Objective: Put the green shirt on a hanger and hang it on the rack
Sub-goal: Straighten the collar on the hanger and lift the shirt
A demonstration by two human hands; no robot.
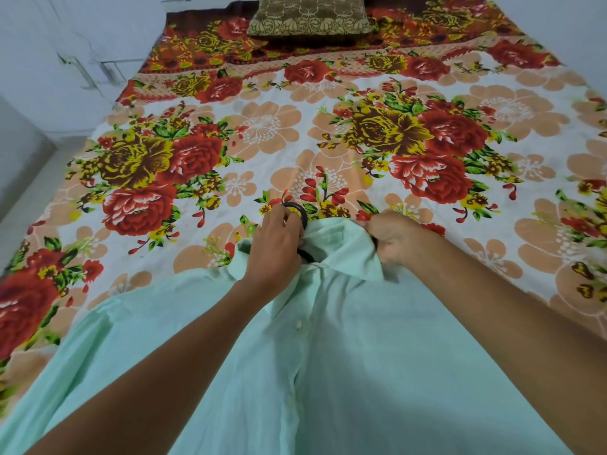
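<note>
A pale green button-up shirt (345, 356) lies flat on the bed, collar pointing away from me. A black hanger (300, 211) sits inside the collar; only its hook and a short piece below the collar show. My left hand (274, 246) grips the hanger at the base of its hook, at the collar's left side. My right hand (391, 239) pinches the right side of the collar, fingers curled into the cloth. The rack is not in view.
The bed is covered by a floral sheet (262, 133) in red, yellow and peach. A brown patterned pillow (310, 14) lies at the far end. White cabinets (65, 54) and a strip of floor run along the bed's left side.
</note>
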